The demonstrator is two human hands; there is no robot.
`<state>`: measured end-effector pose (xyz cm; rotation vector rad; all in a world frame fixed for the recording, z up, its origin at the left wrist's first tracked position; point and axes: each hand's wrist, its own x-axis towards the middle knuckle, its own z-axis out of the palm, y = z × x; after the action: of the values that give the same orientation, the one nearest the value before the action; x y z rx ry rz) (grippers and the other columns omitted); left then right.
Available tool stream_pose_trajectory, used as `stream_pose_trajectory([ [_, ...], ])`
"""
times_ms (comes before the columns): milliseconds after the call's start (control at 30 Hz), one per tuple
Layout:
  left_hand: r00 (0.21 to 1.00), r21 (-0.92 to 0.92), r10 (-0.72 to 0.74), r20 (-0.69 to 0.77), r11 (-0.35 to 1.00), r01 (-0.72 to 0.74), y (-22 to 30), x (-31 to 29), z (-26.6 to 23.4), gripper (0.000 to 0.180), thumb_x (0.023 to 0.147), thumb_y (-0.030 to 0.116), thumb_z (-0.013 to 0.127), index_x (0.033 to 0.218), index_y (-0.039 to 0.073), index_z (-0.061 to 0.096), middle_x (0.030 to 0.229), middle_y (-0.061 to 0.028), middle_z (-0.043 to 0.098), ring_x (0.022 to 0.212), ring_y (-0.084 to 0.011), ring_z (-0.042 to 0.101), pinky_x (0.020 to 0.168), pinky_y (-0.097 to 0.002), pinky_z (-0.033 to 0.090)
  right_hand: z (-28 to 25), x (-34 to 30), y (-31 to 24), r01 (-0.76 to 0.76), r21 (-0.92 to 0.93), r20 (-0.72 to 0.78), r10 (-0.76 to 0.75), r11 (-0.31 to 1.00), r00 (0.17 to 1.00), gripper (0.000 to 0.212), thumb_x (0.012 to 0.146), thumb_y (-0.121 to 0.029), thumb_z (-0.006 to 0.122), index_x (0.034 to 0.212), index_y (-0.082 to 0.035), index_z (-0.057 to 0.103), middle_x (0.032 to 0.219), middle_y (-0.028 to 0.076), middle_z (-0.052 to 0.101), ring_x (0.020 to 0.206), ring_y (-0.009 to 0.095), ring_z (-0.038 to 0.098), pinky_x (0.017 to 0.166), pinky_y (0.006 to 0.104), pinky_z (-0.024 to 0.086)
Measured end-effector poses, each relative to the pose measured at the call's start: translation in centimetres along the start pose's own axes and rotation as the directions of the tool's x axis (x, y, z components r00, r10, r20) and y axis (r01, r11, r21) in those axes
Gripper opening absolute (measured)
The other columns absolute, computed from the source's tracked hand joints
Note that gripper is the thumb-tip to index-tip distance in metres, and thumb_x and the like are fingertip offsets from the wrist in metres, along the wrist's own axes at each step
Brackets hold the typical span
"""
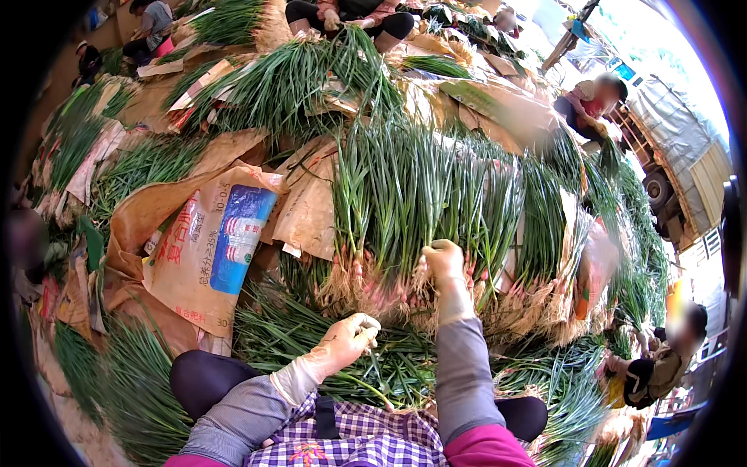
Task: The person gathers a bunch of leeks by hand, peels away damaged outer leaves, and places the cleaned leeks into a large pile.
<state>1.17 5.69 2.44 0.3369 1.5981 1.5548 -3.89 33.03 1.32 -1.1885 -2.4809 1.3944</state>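
Note:
A row of green onions (432, 187) lies before me, with long green leaves pointing away and pinkish bulbs with pale roots (350, 288) toward me. My right hand (445, 263), in a pale glove, reaches into the row and is closed at the bulb end of some green onions. My left hand (348, 341), gloved too, hovers nearer my lap with curled fingers pressed together. Whether something thin is pinched there is hard to make out. Loose green leaves (311, 327) are spread below both hands.
To the left stands a crumpled brown paper sack (210, 241) with a blue panel. More green onion heaps (288, 86) lie beyond. Several people sit around, one person (669, 354) at the right and another (595, 109) further back. A truck (673, 148) is parked at the far right.

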Motion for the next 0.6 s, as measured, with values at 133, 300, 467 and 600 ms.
stream_pose_trajectory([
  [133, 1.000, -0.212, -0.004, -0.003, 0.977, 0.003, -1.2, 0.7, -0.4, 0.021, 0.094, 0.017, 0.049, 0.109, 0.004, 0.048, 0.090, -0.0074, 0.060, 0.076, -0.0139, 0.060, 0.068, -0.0276, 0.051, -0.6, -8.9, -1.1, -0.087, 0.328, 0.422, -0.063, 0.941, 0.904, 0.037, 0.076, -0.013, 0.070, 0.106, 0.004, 0.060, 0.093, 0.013, 0.062, 0.081, 0.019, 0.060, 0.077, 0.0332, 0.052],
  [300, 0.975, -0.378, -0.171, 0.142, 0.901, 0.214, -3.2, 1.3, -0.2, 0.025, 0.096, 0.022, 0.044, 0.113, 0.004, 0.045, 0.092, -0.0092, 0.059, 0.079, -0.0189, 0.062, 0.071, -0.0332, 0.054, 4.6, -15.9, 3.7, 0.581, -0.156, 0.317, -0.516, 0.799, 0.796, 0.039, 0.072, -0.019, 0.075, 0.103, 0.002, 0.064, 0.099, 0.017, 0.062, 0.091, 0.029, 0.060, 0.083, 0.0367, 0.048],
  [467, 0.949, -0.488, -0.246, 0.199, 0.814, 0.314, -3.7, 1.2, -0.1, 0.015, 0.096, 0.018, 0.041, 0.104, 0.006, 0.047, 0.084, -0.0054, 0.055, 0.071, -0.0155, 0.057, 0.069, -0.0345, 0.054, 4.4, -14.1, 3.9, -0.216, 0.503, 0.765, -0.315, 0.837, 0.561, 0.062, 0.079, -0.013, 0.071, 0.130, 0.005, 0.040, 0.097, 0.008, 0.062, 0.081, 0.013, 0.060, 0.074, 0.0247, 0.049],
  [600, 0.946, -0.541, -0.276, 0.170, 0.776, 0.324, -3.1, 0.7, 0.1, 0.012, 0.097, 0.017, 0.039, 0.097, 0.007, 0.047, 0.076, -0.0021, 0.048, 0.064, -0.0124, 0.048, 0.062, -0.0300, 0.050, 7.1, -14.5, 2.1, -0.217, 0.595, 0.483, -0.129, 0.774, 0.866, 0.020, 0.088, -0.018, 0.061, 0.095, 0.001, 0.062, 0.077, 0.004, 0.063, 0.067, 0.009, 0.056, 0.060, 0.0233, 0.045],
])
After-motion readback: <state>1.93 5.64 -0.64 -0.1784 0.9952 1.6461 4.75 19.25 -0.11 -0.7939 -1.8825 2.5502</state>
